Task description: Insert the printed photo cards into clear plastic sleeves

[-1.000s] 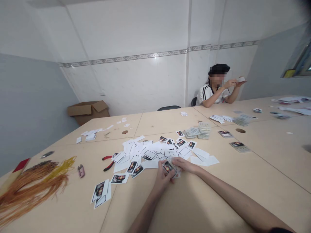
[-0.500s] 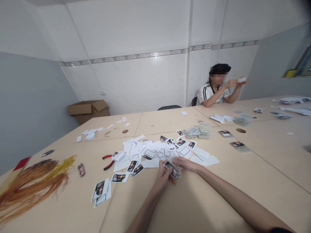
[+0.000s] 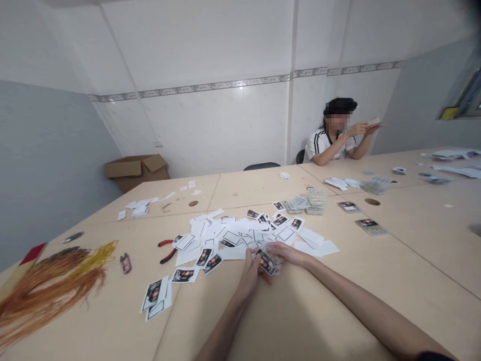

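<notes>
Both my hands meet low in the middle of the view, just in front of a loose pile of white paper cards [image 3: 233,235]. My left hand [image 3: 249,275] and my right hand [image 3: 286,254] hold a small printed card [image 3: 267,262] with a dark picture and a few sheets behind it. Its lower edge is partly hidden by my fingers. Several printed cards with black frames lie scattered around the pile, and a small stack [image 3: 156,296] sits to the left of my hands.
Red-handled pliers [image 3: 166,250] and a pink tool [image 3: 125,263] lie left of the pile, beside a mass of orange cords [image 3: 48,291]. Stacks of clear packets [image 3: 315,200] stand beyond it. A seated co-worker [image 3: 330,135] handles a card across the beige table [image 3: 338,281].
The held card has shifted slightly right and turned a little between my fingers. My hands have moved only slightly, and the view has tilted a little.
</notes>
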The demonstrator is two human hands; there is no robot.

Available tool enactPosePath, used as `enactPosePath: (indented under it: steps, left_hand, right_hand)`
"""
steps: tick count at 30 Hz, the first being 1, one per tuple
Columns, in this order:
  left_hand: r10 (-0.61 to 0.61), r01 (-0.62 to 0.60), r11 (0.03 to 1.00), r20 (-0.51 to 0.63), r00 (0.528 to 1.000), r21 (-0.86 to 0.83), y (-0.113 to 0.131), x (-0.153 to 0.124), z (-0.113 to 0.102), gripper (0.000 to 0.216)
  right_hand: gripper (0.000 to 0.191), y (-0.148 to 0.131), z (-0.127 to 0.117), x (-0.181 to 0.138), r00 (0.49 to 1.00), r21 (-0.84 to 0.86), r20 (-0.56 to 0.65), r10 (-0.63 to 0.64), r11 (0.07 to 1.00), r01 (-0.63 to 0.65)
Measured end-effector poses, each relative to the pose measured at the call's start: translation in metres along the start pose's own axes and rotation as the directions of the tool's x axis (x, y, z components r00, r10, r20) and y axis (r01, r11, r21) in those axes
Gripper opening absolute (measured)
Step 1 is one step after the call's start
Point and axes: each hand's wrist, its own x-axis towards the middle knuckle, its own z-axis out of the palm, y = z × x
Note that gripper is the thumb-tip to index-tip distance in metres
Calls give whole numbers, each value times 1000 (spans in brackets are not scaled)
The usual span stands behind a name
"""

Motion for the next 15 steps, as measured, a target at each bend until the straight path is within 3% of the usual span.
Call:
enactPosePath:
  steps: [4, 9, 15]
  left_hand:
    - [0, 0, 998, -3, 1000, 59, 4, -3, 3, 40]
    - [15, -14, 996, -11, 1000, 83, 4, -4, 5, 57]
    - [43, -47, 997, 63, 997, 62, 6, -4, 4, 45]
  right_hand:
    - [35, -1, 2, -1, 999, 6, -26, -20, 1000, 21]
    - [34, -5, 3, -3, 999, 5, 2, -38, 999, 38]
    - [33, 3, -6, 1, 998, 19, -47, -35, 999, 36]
